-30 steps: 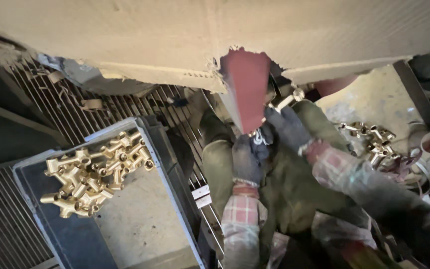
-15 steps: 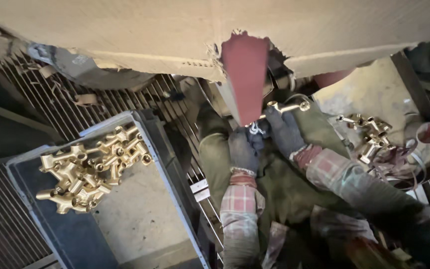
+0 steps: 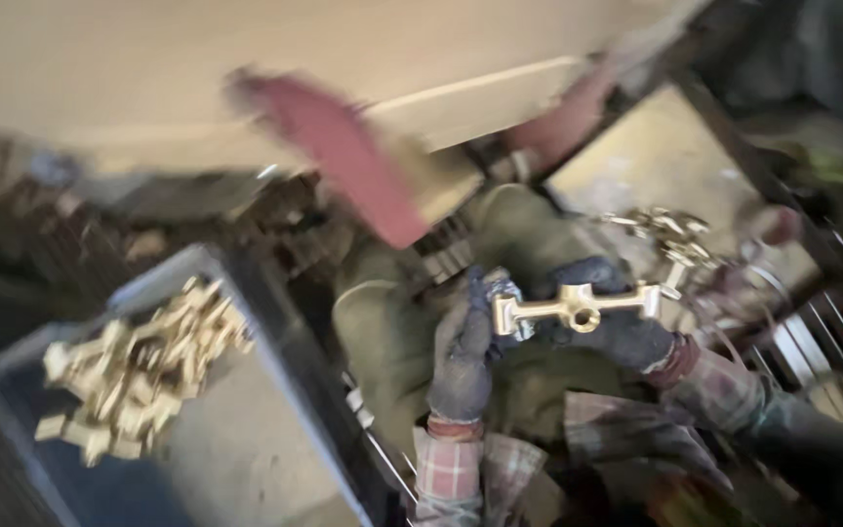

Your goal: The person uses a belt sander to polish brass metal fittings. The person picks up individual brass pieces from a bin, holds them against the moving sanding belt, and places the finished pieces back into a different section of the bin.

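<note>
- I see both gloved hands over my lap, holding one brass fitting [image 3: 578, 307] between them.
- My right hand [image 3: 617, 317] has its fingers clenched around the fitting's middle and far end.
- My left hand [image 3: 465, 356] pinches the fitting's near end, thumb up against the flared tip.
- The fitting lies roughly level, its round port facing me.
- Left of the fitting, a dark bin [image 3: 275, 322] holds a heap of brass parts [image 3: 134, 371].
- Right of the fitting, beyond my right hand, more brass pieces [image 3: 665, 229] lie in a pile.
- Above the fitting, a red belt [image 3: 343, 156] slants down under a pale counter [image 3: 148, 78]; the view is blurred.
</note>
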